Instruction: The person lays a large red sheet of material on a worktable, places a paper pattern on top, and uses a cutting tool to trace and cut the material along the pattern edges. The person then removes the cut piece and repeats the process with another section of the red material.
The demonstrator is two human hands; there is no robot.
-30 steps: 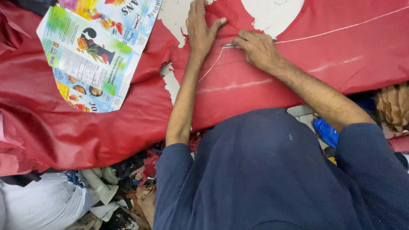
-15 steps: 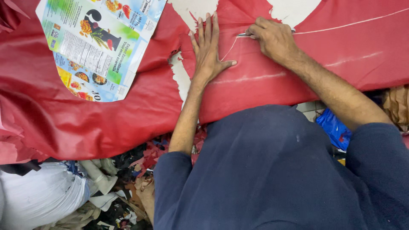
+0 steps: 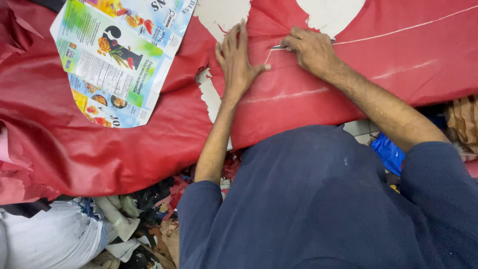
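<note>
A large red sheet of leather-like material (image 3: 124,149) lies spread over the work surface, with white chalk lines drawn across it. My left hand (image 3: 238,60) lies flat on the red sheet with fingers spread, pressing it down beside a cut edge. My right hand (image 3: 311,49) is closed around a thin metal tool (image 3: 278,47), only its tip showing, held against a white line on the sheet. White surface shows through cut-out gaps above and left of my hands.
A colourful printed cardboard template (image 3: 117,60) lies on the red sheet at upper left. Scraps of cloth and a white bag (image 3: 50,239) are piled at the lower left. A blue plastic bag (image 3: 386,152) and brown material (image 3: 463,119) sit at the right.
My left hand slid down and right to lie flat beside the right hand. The right hand with the tool moved a little along the white line. The view shifted.
</note>
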